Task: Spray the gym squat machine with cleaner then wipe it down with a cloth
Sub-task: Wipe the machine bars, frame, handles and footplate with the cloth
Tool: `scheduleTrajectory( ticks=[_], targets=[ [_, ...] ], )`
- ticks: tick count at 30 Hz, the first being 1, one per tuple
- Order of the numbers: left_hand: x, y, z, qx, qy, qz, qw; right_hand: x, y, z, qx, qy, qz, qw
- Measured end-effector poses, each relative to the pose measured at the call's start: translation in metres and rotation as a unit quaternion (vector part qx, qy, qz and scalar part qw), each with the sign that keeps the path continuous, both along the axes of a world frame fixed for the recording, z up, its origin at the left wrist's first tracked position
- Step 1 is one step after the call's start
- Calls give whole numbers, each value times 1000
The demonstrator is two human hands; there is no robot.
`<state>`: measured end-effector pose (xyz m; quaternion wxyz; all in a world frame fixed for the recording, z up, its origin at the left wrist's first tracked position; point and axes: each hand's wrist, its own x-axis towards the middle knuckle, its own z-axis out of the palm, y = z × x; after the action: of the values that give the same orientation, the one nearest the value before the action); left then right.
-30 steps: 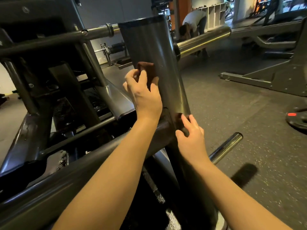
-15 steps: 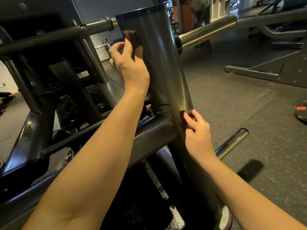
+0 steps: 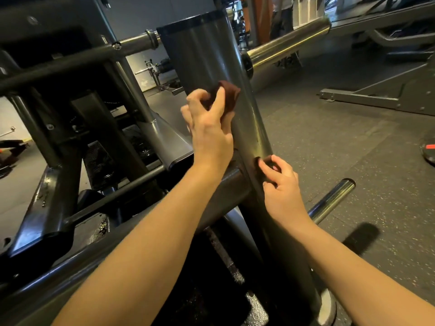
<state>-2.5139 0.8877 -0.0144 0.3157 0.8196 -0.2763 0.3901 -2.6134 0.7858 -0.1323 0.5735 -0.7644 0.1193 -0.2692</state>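
The squat machine's thick grey upright post [image 3: 207, 55] rises through the middle of the view, capped by a black band. My left hand [image 3: 209, 128] presses a small dark brown cloth [image 3: 227, 94] against the post's front, about halfway up. Lower down, my right hand [image 3: 280, 187] rests its fingertips on the post's right side just above the joint with the sloping crossbeam [image 3: 226, 187]; it holds nothing. No spray bottle is in view.
A long chrome bar [image 3: 287, 47] sticks out to the right behind the post, and a short chrome peg [image 3: 334, 198] juts out low on the right. Another machine's base [image 3: 376, 97] and a weight plate [image 3: 428, 151] lie on the rubber floor. A person [image 3: 282, 17] stands far back.
My left hand slid the cloth up near the post's top, then back down to the middle. The right hand has stayed in the same spot on the post.
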Motion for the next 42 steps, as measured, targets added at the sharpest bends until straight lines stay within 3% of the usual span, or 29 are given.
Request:
scheduleTrajectory(
  ticks=[5,11,15,20,25,27,30,33,37,39,42],
  targets=[
    [14,-9,20,43,-63,22,997,0,-7,-2,8,7,16,1000],
    [-29,16,-79,263,-93,7,960,0,-25,-11,5,34,18,999],
    [-16,2,-51,272,-111,-2,956,-1,-25,-11,37,45,23,998],
    [-12,-25,-18,178,-52,23,982,1,-26,-8,50,58,27,997],
    [-40,-15,-67,350,-48,-2,935,-17,-28,-3,62,58,18,996],
    [-50,-11,-82,332,-8,-24,943,-28,-26,-4,161,60,38,984],
    [-69,-10,-83,216,87,-75,970,-42,-21,-6,424,28,149,893],
    [-86,-11,-71,159,182,-121,963,-51,-22,-1,501,4,207,841],
    [-91,-4,-57,119,199,-135,963,-45,-30,7,465,10,134,875],
    [-81,6,-53,98,176,-66,977,-37,-41,17,430,0,47,902],
    [-64,20,-50,127,128,63,982,-20,-60,46,286,-34,-54,956]
  ],
)
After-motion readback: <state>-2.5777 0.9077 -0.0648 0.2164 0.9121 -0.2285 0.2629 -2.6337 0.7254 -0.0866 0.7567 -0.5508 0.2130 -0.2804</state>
